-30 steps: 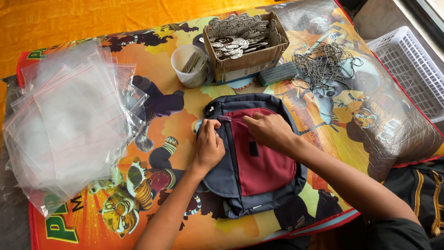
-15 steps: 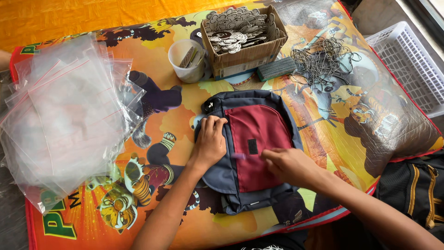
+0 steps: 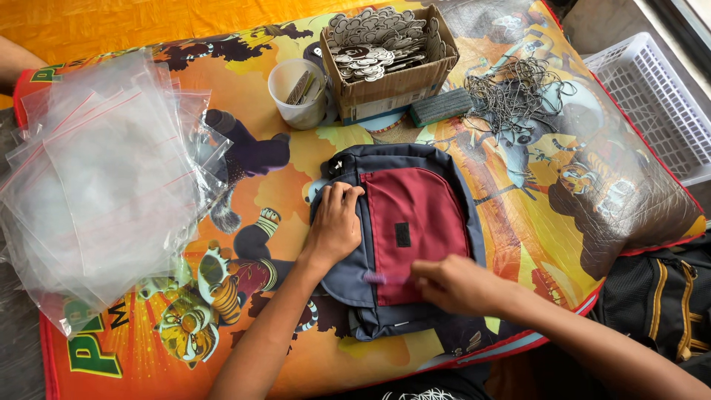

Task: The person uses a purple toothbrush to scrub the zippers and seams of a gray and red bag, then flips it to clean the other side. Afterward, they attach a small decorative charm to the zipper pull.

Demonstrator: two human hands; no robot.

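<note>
Navy-and-maroon backpack (image 3: 415, 237), one, under two hands: left (image 3: 337, 226) flat, right (image 3: 452, 283) pinching zipper pull (image 3: 378, 278).

Orange cartoon-print mat (image 3: 518, 222) over an orange cloth (image 3: 111, 22); daylight, perhaps a window, upper right.

Bare mat (image 3: 518, 222) right of backpack (image 3: 415, 222)

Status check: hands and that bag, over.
Left hand flat on backpack. Right hand at red pocket's lower edge. Nothing covers the bag.
</note>
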